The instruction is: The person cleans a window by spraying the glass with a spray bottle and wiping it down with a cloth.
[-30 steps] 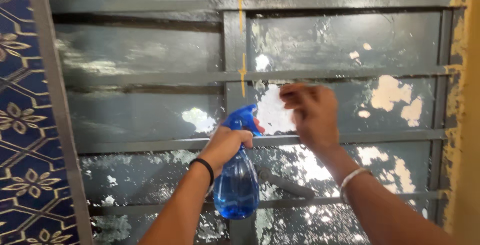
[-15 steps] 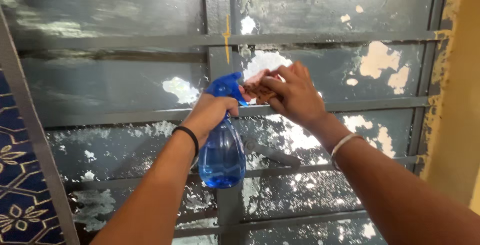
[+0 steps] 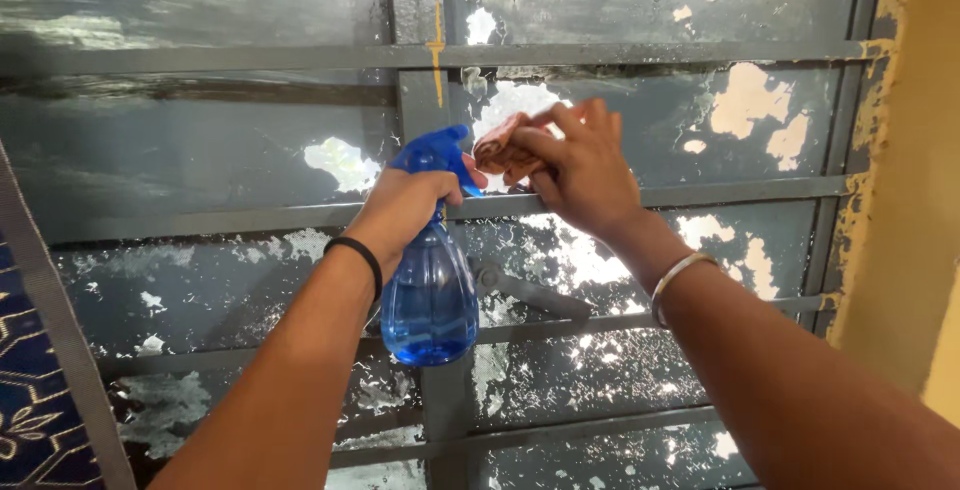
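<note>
At frame centre our left hand gripped the upright blue spray bottle, nozzle touching the crumpled cloth pinched in our right hand.

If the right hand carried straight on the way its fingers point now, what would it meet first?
Probably the spray bottle's blue trigger head. The right hand, gripping a bunched pinkish cloth, points left toward it, close beside the left hand. Depth is unclear; the grey metal shutter could come first.
</note>
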